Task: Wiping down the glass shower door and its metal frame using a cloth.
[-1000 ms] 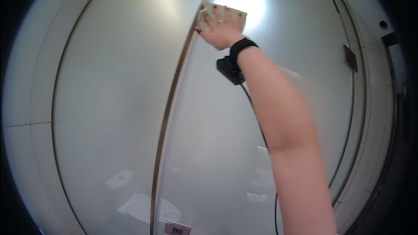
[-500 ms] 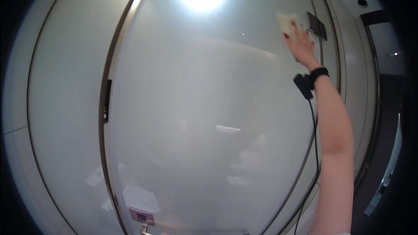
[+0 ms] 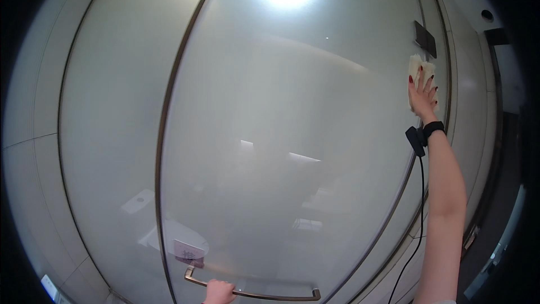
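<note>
A tall frosted glass door (image 3: 270, 191) fills the middle of the view. High at its right edge, my right hand (image 3: 423, 93) lies flat with fingers spread, pressing a cream cloth (image 3: 415, 65) against the surface just below a dark metal hinge (image 3: 425, 39). My left hand (image 3: 220, 291) is wrapped around the horizontal bronze bar handle (image 3: 275, 296) at the bottom. A black wrist strap (image 3: 433, 128) with a small black device (image 3: 415, 142) and a cable is on my right wrist.
A fixed frosted panel (image 3: 112, 112) stands left of the door, behind a dark metal frame (image 3: 163, 129). A small pinkish sign (image 3: 189, 253) is stuck above the handle. Tiled wall (image 3: 469, 90) and a dark opening (image 3: 509, 152) lie to the right. A toilet shape shows in the glass.
My right hand and the cloth have moved right and down to below the hinge. My left hand now shows, gripping the handle. The door's left edge now meets the frame, covering its latch plate.
</note>
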Demonstrator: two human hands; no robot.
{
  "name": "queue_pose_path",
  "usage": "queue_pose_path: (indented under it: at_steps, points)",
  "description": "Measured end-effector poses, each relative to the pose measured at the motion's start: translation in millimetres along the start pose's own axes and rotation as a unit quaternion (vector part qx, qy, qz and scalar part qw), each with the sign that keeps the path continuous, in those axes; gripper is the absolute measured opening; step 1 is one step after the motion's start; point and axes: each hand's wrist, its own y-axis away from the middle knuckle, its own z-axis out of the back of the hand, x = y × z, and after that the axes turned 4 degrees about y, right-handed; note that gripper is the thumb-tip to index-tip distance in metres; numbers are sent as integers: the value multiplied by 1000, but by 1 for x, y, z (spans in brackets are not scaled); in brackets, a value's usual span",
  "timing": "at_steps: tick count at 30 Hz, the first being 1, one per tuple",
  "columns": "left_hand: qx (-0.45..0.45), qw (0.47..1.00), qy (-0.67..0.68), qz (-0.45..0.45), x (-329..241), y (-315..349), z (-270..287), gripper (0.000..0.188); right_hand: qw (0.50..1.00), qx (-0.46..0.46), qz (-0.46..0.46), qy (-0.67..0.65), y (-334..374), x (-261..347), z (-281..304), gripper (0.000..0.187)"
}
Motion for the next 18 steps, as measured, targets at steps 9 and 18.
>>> queue_pose_path:
  at_steps: [9,18]
  points:
    - [-10,999,-9,-35,-154,-39,-100,14,972,-133,182,71,39,67,62,68]
    - [-24,998,23,-51,-395,0,-153,18,936,-143,319,-43,106,31,142,66]
